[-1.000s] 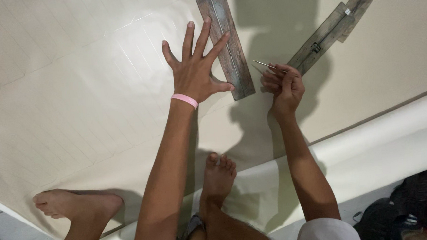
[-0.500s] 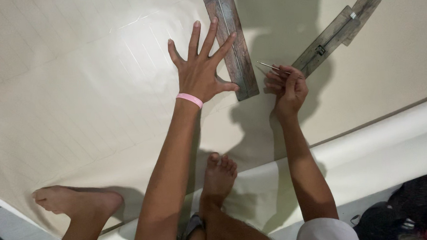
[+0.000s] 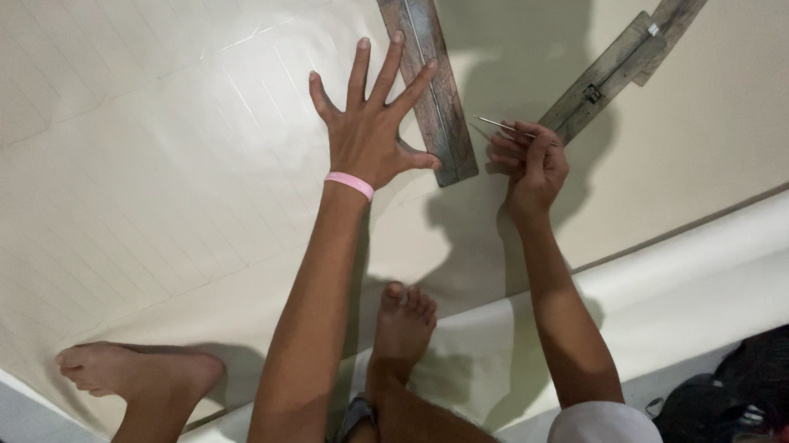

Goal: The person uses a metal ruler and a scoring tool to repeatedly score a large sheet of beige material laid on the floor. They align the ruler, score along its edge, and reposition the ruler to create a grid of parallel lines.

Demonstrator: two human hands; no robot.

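We've got our left hand [image 3: 373,139] splayed flat, fingers wide, on the sheet [image 3: 136,173] and ruler [image 3: 426,74], while our right hand [image 3: 528,160] pinches a thin metal scriber [image 3: 496,124] just beside the ruler.

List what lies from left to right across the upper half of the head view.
Cream sheet → left hand spread flat → straight wooden ruler → right hand holding a thin metal tool → jointed wooden ruler.
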